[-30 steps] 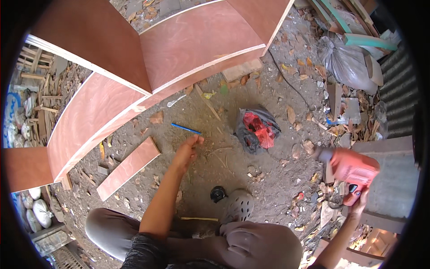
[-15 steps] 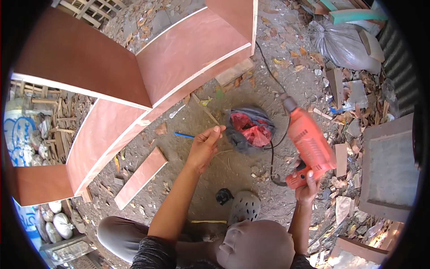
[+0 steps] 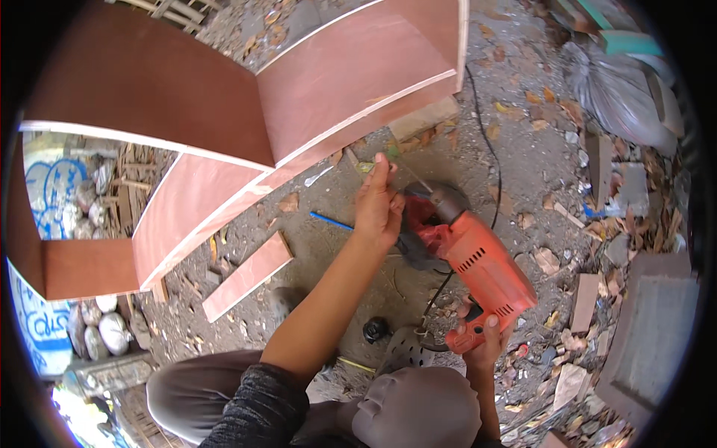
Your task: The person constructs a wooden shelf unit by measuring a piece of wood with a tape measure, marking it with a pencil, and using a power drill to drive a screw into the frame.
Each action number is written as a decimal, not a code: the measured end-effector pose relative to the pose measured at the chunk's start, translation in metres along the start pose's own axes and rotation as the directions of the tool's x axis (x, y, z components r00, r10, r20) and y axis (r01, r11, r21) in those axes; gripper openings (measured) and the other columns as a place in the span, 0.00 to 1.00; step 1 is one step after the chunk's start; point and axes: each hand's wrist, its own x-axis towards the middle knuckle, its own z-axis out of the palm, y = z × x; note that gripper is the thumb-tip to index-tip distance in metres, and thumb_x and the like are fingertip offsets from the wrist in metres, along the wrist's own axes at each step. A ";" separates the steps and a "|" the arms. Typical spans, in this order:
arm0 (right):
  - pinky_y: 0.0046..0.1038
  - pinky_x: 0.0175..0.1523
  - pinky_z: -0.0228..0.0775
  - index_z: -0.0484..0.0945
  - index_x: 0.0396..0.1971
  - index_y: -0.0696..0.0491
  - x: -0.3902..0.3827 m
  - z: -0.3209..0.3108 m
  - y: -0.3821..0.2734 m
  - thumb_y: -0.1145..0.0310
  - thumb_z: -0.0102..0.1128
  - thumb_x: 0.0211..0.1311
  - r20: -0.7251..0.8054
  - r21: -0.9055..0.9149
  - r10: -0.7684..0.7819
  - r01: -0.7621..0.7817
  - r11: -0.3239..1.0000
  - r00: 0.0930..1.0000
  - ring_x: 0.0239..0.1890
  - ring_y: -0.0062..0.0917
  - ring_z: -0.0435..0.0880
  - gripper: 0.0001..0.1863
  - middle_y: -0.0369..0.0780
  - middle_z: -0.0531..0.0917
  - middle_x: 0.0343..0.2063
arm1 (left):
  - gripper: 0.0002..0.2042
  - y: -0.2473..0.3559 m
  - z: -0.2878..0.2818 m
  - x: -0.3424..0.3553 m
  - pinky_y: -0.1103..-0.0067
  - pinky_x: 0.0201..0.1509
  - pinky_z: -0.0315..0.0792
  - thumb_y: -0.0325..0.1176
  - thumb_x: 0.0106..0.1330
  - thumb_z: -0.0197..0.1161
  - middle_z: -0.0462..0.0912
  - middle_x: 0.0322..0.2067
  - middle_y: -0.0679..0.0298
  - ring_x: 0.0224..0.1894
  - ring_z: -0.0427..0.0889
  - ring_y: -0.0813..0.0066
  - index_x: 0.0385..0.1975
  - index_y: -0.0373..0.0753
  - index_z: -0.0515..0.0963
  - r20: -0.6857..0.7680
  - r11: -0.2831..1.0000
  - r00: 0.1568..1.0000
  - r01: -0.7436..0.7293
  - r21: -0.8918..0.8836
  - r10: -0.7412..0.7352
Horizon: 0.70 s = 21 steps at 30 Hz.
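The right forearm rises from the lower edge, and the right hand is wrapped around the handle of a red drill, its fingers closed on the grip. The drill tilts up and to the left, its nose in front of a black and red plastic bag on the ground. The left arm reaches up across the middle, and the left hand is raised just beside the drill's thin bit, one finger pointing upward and the others bent; I cannot tell whether the fingers pinch anything. At the far left, large blue painted writing covers a whitish surface.
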 end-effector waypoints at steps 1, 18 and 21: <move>0.24 0.25 0.76 0.65 0.60 0.64 0.001 -0.001 0.002 0.54 0.62 0.67 0.019 0.038 0.012 -0.013 0.999 1.000 0.29 0.28 0.83 0.33 0.52 0.83 0.43 | 0.13 -0.001 -0.001 0.005 0.86 0.22 0.56 0.49 0.68 0.69 0.79 0.30 0.77 0.18 0.59 0.90 0.37 0.49 0.76 -0.015 0.999 1.000 0.014 -0.051 -0.015; 0.23 0.23 0.75 0.65 0.59 0.66 -0.005 0.001 0.015 0.52 0.62 0.65 0.022 -0.053 0.035 -0.034 0.998 0.999 0.28 0.29 0.81 0.35 0.52 0.81 0.42 | 0.11 0.006 -0.036 0.020 0.87 0.23 0.55 0.50 0.70 0.66 0.82 0.38 0.79 0.20 0.60 0.91 0.41 0.51 0.79 -0.014 0.998 1.000 0.006 -0.068 -0.007; 0.23 0.22 0.74 0.66 0.58 0.66 -0.006 0.003 0.019 0.52 0.61 0.66 0.004 -0.055 0.046 -0.046 0.997 0.999 0.29 0.29 0.81 0.34 0.52 0.81 0.42 | 0.11 0.009 -0.038 0.018 0.87 0.23 0.56 0.49 0.71 0.66 0.81 0.38 0.78 0.19 0.59 0.91 0.42 0.51 0.78 -0.019 0.999 1.000 -0.018 -0.049 0.017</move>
